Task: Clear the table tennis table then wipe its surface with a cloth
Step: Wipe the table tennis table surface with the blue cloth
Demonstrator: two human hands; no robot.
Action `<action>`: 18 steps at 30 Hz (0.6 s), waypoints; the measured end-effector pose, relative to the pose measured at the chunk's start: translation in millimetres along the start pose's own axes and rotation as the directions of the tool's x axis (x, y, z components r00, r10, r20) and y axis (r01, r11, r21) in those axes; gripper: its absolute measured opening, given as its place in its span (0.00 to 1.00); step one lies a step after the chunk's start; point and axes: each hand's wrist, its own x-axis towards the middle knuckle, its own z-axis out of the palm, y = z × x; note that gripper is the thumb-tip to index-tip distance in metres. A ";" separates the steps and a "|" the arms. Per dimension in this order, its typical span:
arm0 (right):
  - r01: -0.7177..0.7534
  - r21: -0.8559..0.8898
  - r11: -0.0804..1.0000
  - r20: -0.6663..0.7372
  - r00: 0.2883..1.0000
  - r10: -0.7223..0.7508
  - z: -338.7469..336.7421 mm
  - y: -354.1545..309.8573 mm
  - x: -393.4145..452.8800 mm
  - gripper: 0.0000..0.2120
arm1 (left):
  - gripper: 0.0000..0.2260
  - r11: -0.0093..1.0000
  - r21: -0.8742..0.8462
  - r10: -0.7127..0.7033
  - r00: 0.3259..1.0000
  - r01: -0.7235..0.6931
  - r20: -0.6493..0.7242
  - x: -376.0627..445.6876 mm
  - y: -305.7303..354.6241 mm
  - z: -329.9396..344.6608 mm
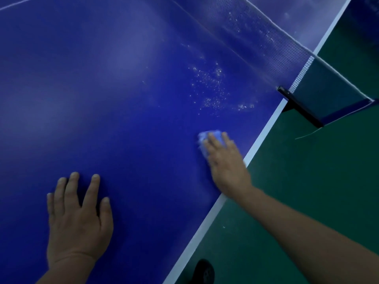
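Note:
The blue table tennis table [123, 99] fills most of the view, with a white line along its right edge. My right hand [224, 160] presses flat on a light blue cloth [205, 138] near that edge; the cloth shows past my fingertips and is blurred. My left hand [78, 218] rests flat on the surface at the lower left, fingers spread and holding nothing. A patch of white specks [213, 89] lies on the surface beyond the cloth, toward the net.
The net [266, 44] runs across the upper right to a dark clamp post [297, 103] at the table's edge. Green floor [317, 181] lies to the right. A dark wheel-like object [204, 271] sits under the edge at the bottom.

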 end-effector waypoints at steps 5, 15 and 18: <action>-0.594 0.093 0.799 0.000 0.803 0.597 -26.8 60.7 59.5 0.23 | 0.30 1.000 0.010 0.006 1.000 -0.006 -0.004 0.1 -0.7 0.0; 0.465 0.120 0.877 0.018 0.883 -0.470 9.7 -122.6 88.6 0.24 | 0.30 1.000 -0.010 -0.006 1.000 0.006 -0.005 0.9 -2.8 2.3; 0.207 0.044 0.977 0.004 0.978 -0.208 -0.4 -55.0 169.2 0.22 | 0.29 1.000 -0.017 0.009 1.000 -0.009 0.001 1.6 -2.4 1.2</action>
